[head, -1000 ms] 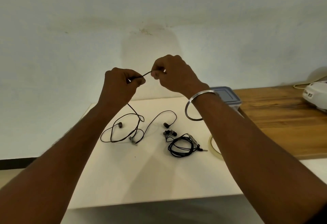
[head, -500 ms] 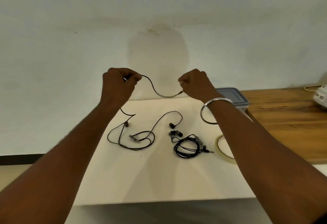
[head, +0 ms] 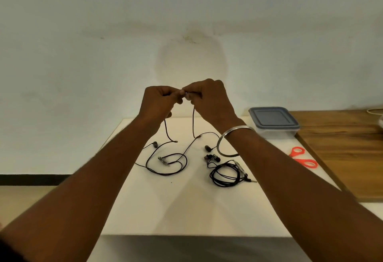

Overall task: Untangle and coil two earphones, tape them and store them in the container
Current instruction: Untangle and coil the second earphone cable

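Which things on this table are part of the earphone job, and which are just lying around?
Part of the job: loose earphone held by left hand and right hand; coiled earphone; lidded container.
Lying about: orange scissors.

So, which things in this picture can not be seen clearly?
- Head view: the cable where the left hand and right hand meet is hidden inside the fingers.
- Container: the grey lid hides its inside.
- Scissors: the right forearm covers the blades.
- Coiled earphone: any tape on it is too small to tell.
- A white object far right is cut by the edge.
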